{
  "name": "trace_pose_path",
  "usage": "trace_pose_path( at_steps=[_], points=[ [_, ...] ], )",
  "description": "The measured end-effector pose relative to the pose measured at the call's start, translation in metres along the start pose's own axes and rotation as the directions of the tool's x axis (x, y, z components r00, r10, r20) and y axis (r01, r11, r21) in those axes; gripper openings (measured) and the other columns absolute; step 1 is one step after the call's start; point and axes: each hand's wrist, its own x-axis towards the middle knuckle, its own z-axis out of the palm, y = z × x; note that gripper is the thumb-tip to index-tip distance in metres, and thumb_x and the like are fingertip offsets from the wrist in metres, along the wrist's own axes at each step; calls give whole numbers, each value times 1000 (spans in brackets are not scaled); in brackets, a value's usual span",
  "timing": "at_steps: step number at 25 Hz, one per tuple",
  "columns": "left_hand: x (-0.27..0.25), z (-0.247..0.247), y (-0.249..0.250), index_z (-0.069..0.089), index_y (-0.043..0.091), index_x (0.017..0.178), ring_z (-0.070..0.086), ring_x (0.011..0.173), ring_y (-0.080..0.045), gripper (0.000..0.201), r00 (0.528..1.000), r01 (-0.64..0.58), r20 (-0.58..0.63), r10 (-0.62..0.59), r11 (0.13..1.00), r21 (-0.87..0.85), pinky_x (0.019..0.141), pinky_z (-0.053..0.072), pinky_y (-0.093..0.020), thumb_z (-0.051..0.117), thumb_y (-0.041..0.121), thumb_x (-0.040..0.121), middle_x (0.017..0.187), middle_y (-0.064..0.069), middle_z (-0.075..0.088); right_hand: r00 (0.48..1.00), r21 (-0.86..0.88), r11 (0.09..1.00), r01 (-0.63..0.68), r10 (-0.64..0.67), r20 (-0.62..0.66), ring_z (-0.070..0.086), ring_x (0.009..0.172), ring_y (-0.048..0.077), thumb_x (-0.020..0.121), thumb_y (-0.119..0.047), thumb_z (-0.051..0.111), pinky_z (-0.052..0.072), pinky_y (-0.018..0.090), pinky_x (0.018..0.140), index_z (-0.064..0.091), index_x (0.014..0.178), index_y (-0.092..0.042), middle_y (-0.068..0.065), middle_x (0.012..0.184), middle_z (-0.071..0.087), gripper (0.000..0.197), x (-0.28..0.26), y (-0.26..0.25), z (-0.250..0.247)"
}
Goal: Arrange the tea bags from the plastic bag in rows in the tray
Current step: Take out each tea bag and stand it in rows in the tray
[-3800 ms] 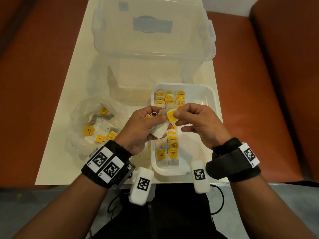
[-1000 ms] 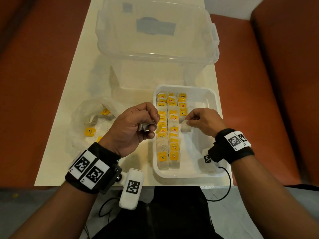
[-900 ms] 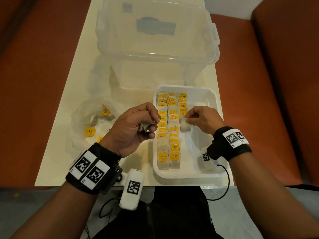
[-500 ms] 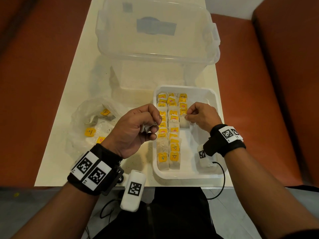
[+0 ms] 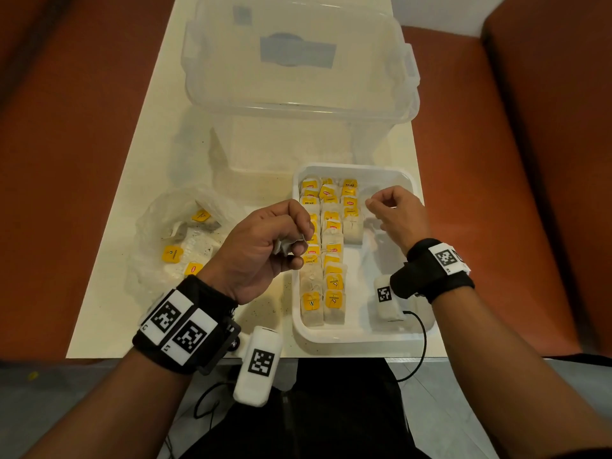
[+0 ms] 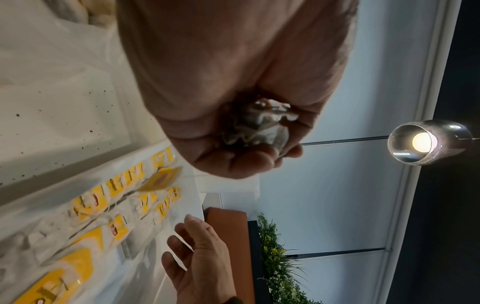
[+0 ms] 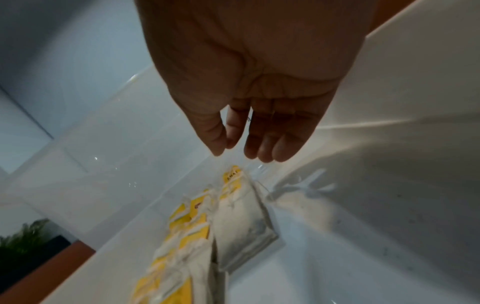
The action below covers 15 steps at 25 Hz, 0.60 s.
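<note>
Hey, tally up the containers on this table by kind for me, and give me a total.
clear storage box: 1
white tray: 1
plastic bag: 1
Total: 3

Right hand lets go of the placed tea bag

The right hand (image 5: 395, 215) that pinched a tea bag (image 5: 353, 229) above the tray (image 5: 356, 337) 3.8 s ago, then pressed it down at the near end of the third row, has lifted off with fingers loosely curled and holding nothing; the bag now lies in the tray, lengthening that row.
</note>
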Motion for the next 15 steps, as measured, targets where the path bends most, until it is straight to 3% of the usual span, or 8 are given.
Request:
trace_pose_path(
  at_steps=[3, 6, 8, 11, 13, 15],
  points=[
    [2, 1, 0, 62, 20, 63, 47, 56, -10, 20, 1000, 4, -3, -4, 1000, 1, 51, 43, -23, 50, 5, 71, 75, -1, 56, 1000, 97, 995, -16, 16, -5, 68, 91, 24, 91, -29, 68, 59, 45, 84, 66, 90, -22, -6, 92, 68, 7, -17, -11, -10],
    [4, 6, 1, 61, 16, 72, 50, 59, -11, 20, 1000, 6, -14, -5, 999, 36, 52, 43, -23, 52, 1, 80, 73, 0, 58, 990, 203, 979, 14, -43, 136, 69, 86, 18, 93, -30, 69, 56, 35, 75, 68, 99, -19, 0, 97, 71, 12, -52, -33, -16],
    [6, 12, 2, 60, 13, 77, 51, 60, -10, 24, 999, 12, -50, -8, 997, 78, 51, 44, -21, 48, -4, 88, 68, 2, 59, 938, 267, 962, 57, -143, 316, 69, 89, 9, 88, -38, 72, 56, 31, 78, 68, 109, -25, -6, 103, 72, 25, -77, -50, -15],
    [7, 20, 5, 61, 13, 78, 52, 60, -11, 25, 995, 15, -98, -5, 995, 96, 49, 41, -21, 47, -4, 89, 68, -3, 56, 805, 249, 958, 140, -256, 536, 67, 99, 6, 79, -39, 79, 54, 21, 85, 64, 112, -37, -17, 111, 69, 36, -99, -63, -3],
    [8, 22, 7, 63, 14, 77, 52, 61, -12, 27, 991, 12, -134, -4, 998, 61, 48, 40, -21, 47, -4, 88, 71, -5, 56, 792, 234, 959, 157, -264, 551, 68, 94, 8, 81, -31, 81, 53, 21, 83, 66, 105, -35, -15, 104, 72, 28, -101, -64, 6],
    [7, 19, 11, 64, 17, 75, 53, 61, -10, 28, 983, 14, -184, -16, 1000, -13, 49, 41, -20, 48, -2, 88, 74, -1, 61, 804, 264, 958, 114, -245, 542, 68, 82, 8, 86, -20, 77, 51, 22, 74, 71, 99, -25, -6, 91, 75, 15, -98, -63, 8]
  ],
)
